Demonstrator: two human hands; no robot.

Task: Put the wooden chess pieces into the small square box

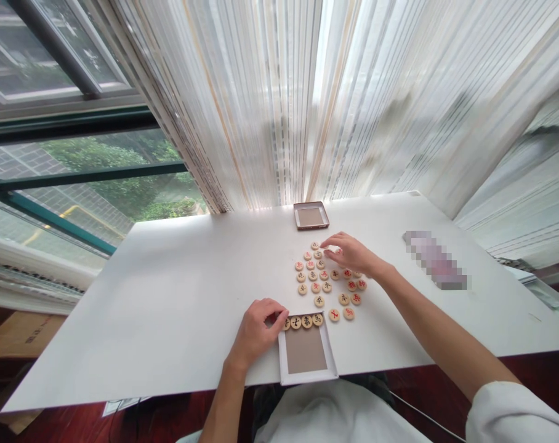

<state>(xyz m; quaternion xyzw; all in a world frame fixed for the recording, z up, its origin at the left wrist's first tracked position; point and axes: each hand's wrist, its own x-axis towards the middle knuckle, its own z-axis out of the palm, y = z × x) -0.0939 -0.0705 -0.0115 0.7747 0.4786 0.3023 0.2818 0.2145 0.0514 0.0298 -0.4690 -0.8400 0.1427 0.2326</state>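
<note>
Round wooden Chinese chess pieces (326,287) with red or black characters lie loosely spread on the white table. In front of my body is a shallow white box (284,357), with a row of black-lettered pieces (306,322) along its far side. My left hand (260,326) is at the box's far left corner, thumb and forefinger pinched over its edge beside the leftmost piece, which they partly cover. Over the far part of the spread, my right hand (348,252) has thumb and forefinger apart, close to a black-lettered piece (318,254). It hides some pieces beneath it.
A shallow box lid (311,226) with a dark rim stands near the table's back edge. A blurred pinkish object (436,258) lies at the right. Striped curtains (261,111) hang behind the white table (178,295), and a window is at the left.
</note>
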